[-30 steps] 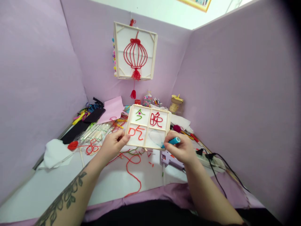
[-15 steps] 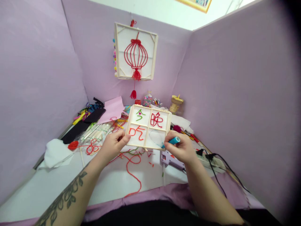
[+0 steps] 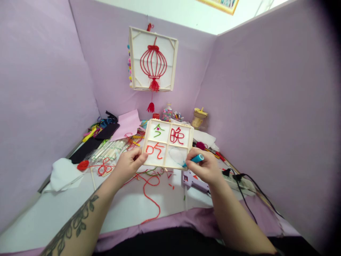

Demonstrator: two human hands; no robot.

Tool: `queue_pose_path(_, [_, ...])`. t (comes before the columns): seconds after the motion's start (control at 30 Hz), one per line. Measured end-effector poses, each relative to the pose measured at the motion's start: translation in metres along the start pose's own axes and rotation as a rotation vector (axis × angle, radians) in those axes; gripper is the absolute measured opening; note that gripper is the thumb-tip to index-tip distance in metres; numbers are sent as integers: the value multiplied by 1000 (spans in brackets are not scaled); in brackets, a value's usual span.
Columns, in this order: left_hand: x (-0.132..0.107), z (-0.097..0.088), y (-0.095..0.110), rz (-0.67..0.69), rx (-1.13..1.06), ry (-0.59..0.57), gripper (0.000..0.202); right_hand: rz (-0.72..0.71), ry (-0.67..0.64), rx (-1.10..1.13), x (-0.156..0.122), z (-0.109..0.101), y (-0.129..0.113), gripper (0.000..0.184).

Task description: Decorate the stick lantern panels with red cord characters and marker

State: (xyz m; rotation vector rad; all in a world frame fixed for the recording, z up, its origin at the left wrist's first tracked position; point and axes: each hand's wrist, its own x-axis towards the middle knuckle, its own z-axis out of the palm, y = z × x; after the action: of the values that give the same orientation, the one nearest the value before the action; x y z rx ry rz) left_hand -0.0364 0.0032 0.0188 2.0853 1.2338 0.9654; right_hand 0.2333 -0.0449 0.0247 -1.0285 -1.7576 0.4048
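Note:
A small wooden frame point(image 3: 167, 145) with a white backing, split into quarters, is held up tilted above the table. Three quarters bear characters formed in green, dark red and orange-red yarn or cord; the lower right one carries a faint drawn outline. My left hand point(image 3: 132, 161) is closed on the frame's lower left edge, thumb in front. At the lower right corner, my right hand point(image 3: 201, 164) is closed round a blue marker pen point(image 3: 196, 159), its fingers also against the frame's edge. The marker's tip end lies by the lower right quarter, partly hidden by the fingers.
A lilac hot glue gun point(image 3: 195, 182) lies below my right hand, near a power strip point(image 3: 243, 185) with black cables. Red yarn point(image 3: 151, 199) trails over the table. A framed lantern picture point(image 3: 153, 60) hangs ahead. Packaged sticks point(image 3: 109, 151) and white cloth point(image 3: 64, 174) lie left.
Hardly anything differs. The view has shifted very slightly; both hands keep their hold on the frame, and the marker stays in my right hand.

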Motion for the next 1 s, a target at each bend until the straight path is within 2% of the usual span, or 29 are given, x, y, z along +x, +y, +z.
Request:
queue_pose_path(0.43, [-1, 0, -1, 16, 0, -12, 40, 69, 17, 43, 1, 0, 1, 8])
queue_pose_path(1.0, [0, 2, -4, 22, 4, -7, 42, 66, 65, 65, 2, 1, 5, 7])
